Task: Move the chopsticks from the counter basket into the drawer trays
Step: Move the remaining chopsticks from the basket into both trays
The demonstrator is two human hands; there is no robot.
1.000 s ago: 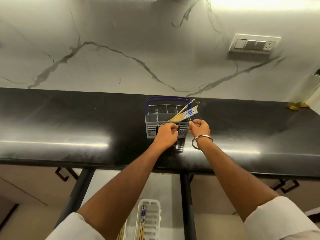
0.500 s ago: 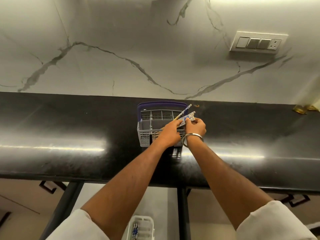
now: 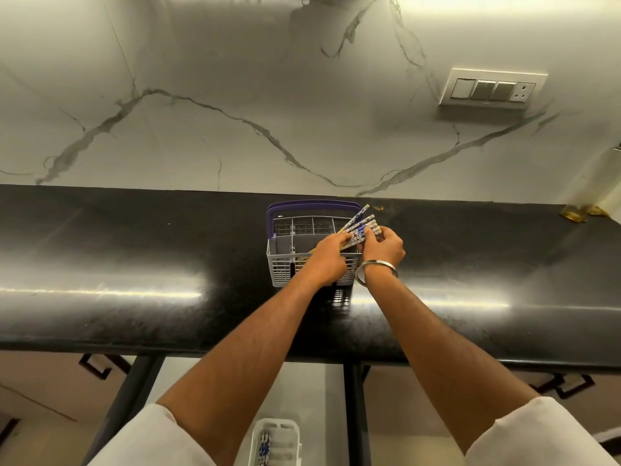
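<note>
A grey wire basket with a purple handle stands on the black counter. Several chopsticks with blue-and-white patterned tops lean out of its right side. My left hand is inside the basket's front right part, fingers closed around the chopstick shafts. My right hand, with a metal bangle at the wrist, pinches the patterned tops from the right. Below the counter, a white drawer tray shows at the bottom edge with chopsticks lying in it.
A marble wall rises behind the counter, with a switch plate at the upper right. A small golden object sits at the counter's far right. Dark drawer rails and cabinet handles lie under the counter edge.
Both hands have reached further into the basket and closed on the chopstick bundle. The view has tilted up, so less of the drawer tray shows.
</note>
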